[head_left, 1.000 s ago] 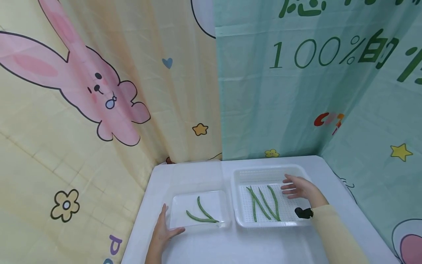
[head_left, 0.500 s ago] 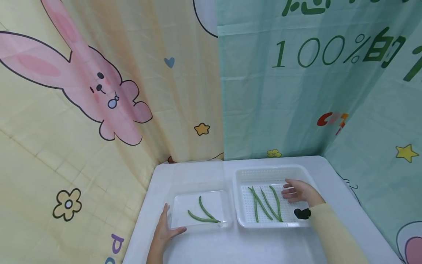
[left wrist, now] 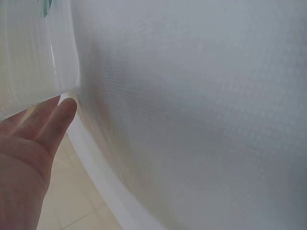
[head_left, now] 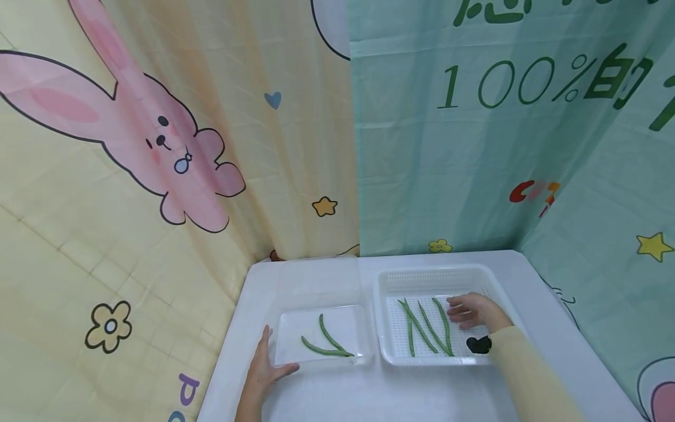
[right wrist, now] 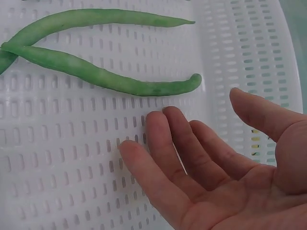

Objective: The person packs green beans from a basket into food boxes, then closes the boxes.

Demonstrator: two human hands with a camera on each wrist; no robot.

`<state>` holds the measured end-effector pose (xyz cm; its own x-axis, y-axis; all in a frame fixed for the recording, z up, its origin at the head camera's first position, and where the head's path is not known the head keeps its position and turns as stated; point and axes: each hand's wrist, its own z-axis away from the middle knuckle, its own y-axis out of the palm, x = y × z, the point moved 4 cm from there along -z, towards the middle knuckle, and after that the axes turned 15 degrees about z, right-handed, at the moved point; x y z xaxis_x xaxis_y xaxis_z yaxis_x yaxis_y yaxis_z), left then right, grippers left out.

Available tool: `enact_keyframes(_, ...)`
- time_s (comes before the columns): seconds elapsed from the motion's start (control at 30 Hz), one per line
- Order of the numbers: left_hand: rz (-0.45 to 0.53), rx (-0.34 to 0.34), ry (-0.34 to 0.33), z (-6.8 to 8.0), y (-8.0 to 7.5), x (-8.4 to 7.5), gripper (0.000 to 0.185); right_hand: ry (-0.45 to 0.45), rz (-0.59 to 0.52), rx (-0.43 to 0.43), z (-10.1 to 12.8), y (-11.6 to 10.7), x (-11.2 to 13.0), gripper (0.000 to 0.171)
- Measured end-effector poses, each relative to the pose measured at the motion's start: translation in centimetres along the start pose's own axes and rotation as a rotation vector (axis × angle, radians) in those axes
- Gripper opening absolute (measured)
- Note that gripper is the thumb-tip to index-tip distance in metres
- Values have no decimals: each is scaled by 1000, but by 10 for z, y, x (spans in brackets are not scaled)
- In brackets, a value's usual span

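My left hand (head_left: 263, 366) is at the near left corner of a clear plastic box (head_left: 280, 356), fingers extended along its side and thumb spread in front. In the left wrist view, the fingers (left wrist: 62, 120) lie against the box wall. Two green beans (head_left: 323, 350) lie inside the box, meeting at one end. My right hand (head_left: 477, 310) hovers inside a white perforated basket (head_left: 416, 361), holding nothing. Several green beans (head_left: 440, 319) lie in that basket, some crossing. The right wrist view shows my relaxed fingers just short of the nearest green bean (right wrist: 139, 87).
Both containers stand side by side on a table with a white cover (head_left: 343, 392). A yellowish curtain (head_left: 295, 152) hangs behind and to the left, and a teal curtain (head_left: 411, 170) hangs behind and to the right.
My right hand has moved left and slightly nearer to me, closer to the rightmost green bean in the basket. My left hand keeps its place at the box.
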<state>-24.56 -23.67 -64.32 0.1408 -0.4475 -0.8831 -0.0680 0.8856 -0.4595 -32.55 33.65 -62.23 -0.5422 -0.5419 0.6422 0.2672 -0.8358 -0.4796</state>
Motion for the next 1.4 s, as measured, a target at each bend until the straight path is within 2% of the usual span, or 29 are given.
enact_keyframes(0.2, -9, -2, -6, 0, 0, 0, 148, 74, 25, -4, -10, 7, -1, 38)
enact_keyframes(0.33, -10, -6, 2, 0, 0, 0, 148, 93, 122, -48, -20, 13, -1, 28)
enact_keyframes(0.5, -15, -8, 9, 0, -1, 0, 147, 81, 248, -88, -25, 21, 4, 26)
enact_keyframes(0.7, -14, -2, -2, -1, -1, -1, 149, 57, 301, -139, -24, 30, 11, 26)
enact_keyframes(1.13, 9, -2, -11, -2, -1, 2, 150, -41, 442, -220, -6, 37, 28, 9)
enact_keyframes(1.4, 8, -6, -7, -2, 0, 3, 148, -29, 508, -233, -4, 38, 31, 5)
